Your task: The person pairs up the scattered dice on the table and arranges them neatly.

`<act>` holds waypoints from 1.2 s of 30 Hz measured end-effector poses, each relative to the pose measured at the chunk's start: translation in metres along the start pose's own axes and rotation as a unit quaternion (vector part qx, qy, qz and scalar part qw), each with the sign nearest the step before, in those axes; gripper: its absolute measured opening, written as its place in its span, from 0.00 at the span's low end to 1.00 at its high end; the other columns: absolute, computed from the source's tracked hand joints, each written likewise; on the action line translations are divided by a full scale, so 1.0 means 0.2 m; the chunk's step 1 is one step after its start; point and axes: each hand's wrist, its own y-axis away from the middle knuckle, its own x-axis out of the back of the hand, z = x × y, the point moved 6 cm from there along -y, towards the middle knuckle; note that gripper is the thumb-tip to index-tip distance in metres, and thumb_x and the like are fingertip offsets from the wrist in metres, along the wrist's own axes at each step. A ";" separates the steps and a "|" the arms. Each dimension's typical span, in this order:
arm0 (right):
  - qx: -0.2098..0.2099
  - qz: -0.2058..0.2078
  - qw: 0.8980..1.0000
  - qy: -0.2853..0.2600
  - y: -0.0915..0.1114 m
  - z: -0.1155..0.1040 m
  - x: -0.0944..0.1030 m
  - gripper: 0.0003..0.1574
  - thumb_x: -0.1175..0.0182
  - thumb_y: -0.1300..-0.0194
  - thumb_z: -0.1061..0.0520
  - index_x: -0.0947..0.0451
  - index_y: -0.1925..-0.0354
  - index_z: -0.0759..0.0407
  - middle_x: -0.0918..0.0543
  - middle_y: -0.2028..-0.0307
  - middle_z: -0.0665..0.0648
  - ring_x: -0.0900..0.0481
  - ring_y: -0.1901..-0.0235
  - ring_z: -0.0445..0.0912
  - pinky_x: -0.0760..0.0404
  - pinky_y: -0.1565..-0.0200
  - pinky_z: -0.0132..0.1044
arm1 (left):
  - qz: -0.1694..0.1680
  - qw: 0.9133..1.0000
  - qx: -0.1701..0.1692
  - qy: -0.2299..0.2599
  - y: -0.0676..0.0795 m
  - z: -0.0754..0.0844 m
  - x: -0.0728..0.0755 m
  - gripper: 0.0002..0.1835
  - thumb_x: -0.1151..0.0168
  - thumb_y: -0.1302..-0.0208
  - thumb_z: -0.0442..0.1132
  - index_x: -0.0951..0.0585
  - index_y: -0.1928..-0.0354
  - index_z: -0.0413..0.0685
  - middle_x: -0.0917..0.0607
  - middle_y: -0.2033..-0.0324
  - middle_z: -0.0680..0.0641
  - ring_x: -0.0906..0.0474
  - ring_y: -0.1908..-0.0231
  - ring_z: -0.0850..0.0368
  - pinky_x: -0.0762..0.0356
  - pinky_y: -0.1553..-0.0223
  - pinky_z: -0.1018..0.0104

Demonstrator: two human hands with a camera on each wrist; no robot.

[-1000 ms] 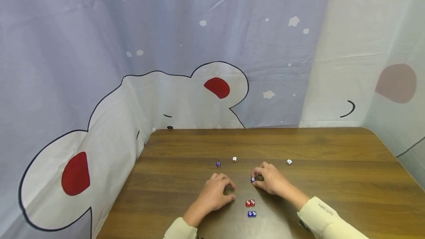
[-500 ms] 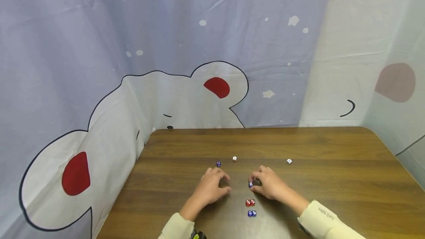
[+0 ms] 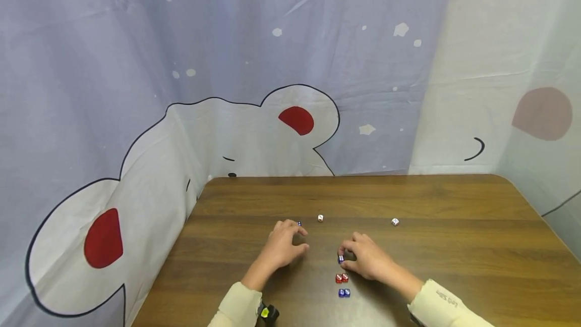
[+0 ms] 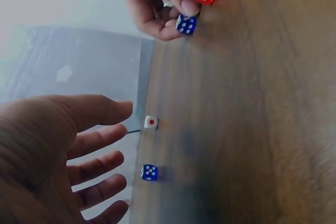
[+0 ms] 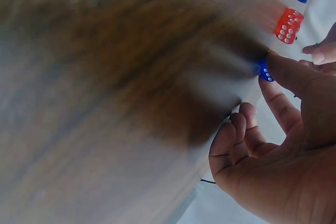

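Between thumb and index finger, my right hand [image 3: 366,257] pinches a blue die [image 3: 341,259], close beyond a pair of red dice [image 3: 342,278] that sit side by side. Nearer the front edge lies a pair of blue dice [image 3: 344,292]. My left hand [image 3: 280,246] is held over the table with fingers apart and nothing in them. Just past its fingertips is another blue die [image 4: 149,172], mostly covered by the hand in the head view. In the left wrist view, a white die [image 4: 151,122] with a red pip shows beyond the left thumb.
The brown wooden table [image 3: 445,246] carries everything. One white die [image 3: 320,218] stands toward the back middle, and a second white die [image 3: 395,221] farther right. A printed curtain [image 3: 372,90] hangs behind the table.
The right hand has brought its blue die toward the front and slightly left, closer to the red dice. The left hand has moved left and away, now overlapping the far blue die.
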 end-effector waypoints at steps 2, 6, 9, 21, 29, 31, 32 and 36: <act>0.005 0.003 1.000 0.000 0.01 0.00 0.00 0.14 0.24 0.47 0.51 0.20 0.64 0.45 0.29 0.66 0.47 0.31 0.63 0.44 0.26 0.60 0.41 | 0.005 1.000 0.003 0.006 -0.01 -0.01 0.01 0.14 0.27 0.39 0.43 0.15 0.52 0.50 0.20 0.46 0.45 0.28 0.43 0.45 0.31 0.43 0.42; 0.006 0.003 1.000 -0.006 0.01 -0.01 0.00 0.15 0.24 0.47 0.52 0.20 0.64 0.45 0.29 0.66 0.47 0.31 0.63 0.43 0.26 0.61 0.41 | 0.015 1.000 0.016 0.017 -0.04 -0.04 0.03 0.15 0.28 0.38 0.43 0.15 0.50 0.49 0.20 0.44 0.46 0.29 0.42 0.44 0.32 0.42 0.41; 0.003 0.002 1.000 -0.011 0.01 -0.01 0.00 0.14 0.24 0.47 0.52 0.20 0.64 0.46 0.29 0.66 0.47 0.31 0.63 0.43 0.27 0.61 0.40 | 0.022 0.999 0.024 0.021 -0.07 -0.07 0.04 0.17 0.28 0.38 0.43 0.15 0.48 0.49 0.21 0.43 0.45 0.29 0.41 0.44 0.32 0.40 0.42; 0.000 -0.002 1.000 -0.014 0.01 0.00 0.00 0.14 0.24 0.47 0.52 0.20 0.64 0.45 0.28 0.65 0.46 0.30 0.62 0.45 0.26 0.59 0.43 | 0.039 0.997 0.061 0.013 -0.16 -0.22 0.01 0.15 0.28 0.39 0.45 0.14 0.51 0.52 0.21 0.40 0.43 0.31 0.37 0.41 0.33 0.41 0.39; -0.007 -0.009 1.000 -0.016 0.02 0.00 -0.01 0.15 0.24 0.47 0.52 0.20 0.64 0.44 0.28 0.65 0.46 0.30 0.62 0.45 0.25 0.58 0.44 | 0.024 0.997 0.079 0.003 -0.20 -0.25 -0.03 0.16 0.27 0.38 0.44 0.15 0.50 0.51 0.22 0.38 0.43 0.31 0.36 0.41 0.34 0.40 0.40; -0.005 -0.007 1.000 -0.016 0.02 0.00 -0.01 0.15 0.24 0.47 0.52 0.20 0.64 0.45 0.29 0.65 0.46 0.30 0.62 0.44 0.26 0.59 0.43 | 0.020 0.996 0.082 -0.005 -0.21 -0.25 -0.03 0.16 0.27 0.38 0.45 0.15 0.49 0.51 0.22 0.39 0.44 0.31 0.36 0.41 0.35 0.40 0.40; -0.004 -0.006 1.000 -0.016 0.02 0.00 -0.01 0.15 0.24 0.47 0.51 0.20 0.64 0.45 0.29 0.65 0.46 0.31 0.62 0.44 0.26 0.59 0.43 | 0.019 0.996 0.083 -0.008 -0.21 -0.25 -0.04 0.16 0.27 0.38 0.45 0.15 0.49 0.52 0.21 0.39 0.44 0.31 0.37 0.41 0.35 0.40 0.40; 0.000 -0.003 1.000 -0.020 0.01 0.01 0.00 0.15 0.24 0.47 0.52 0.20 0.63 0.45 0.29 0.66 0.46 0.32 0.63 0.44 0.27 0.60 0.42 | 0.020 0.995 0.090 -0.024 -0.22 -0.26 -0.05 0.15 0.27 0.38 0.46 0.14 0.50 0.52 0.21 0.41 0.45 0.31 0.38 0.43 0.35 0.40 0.41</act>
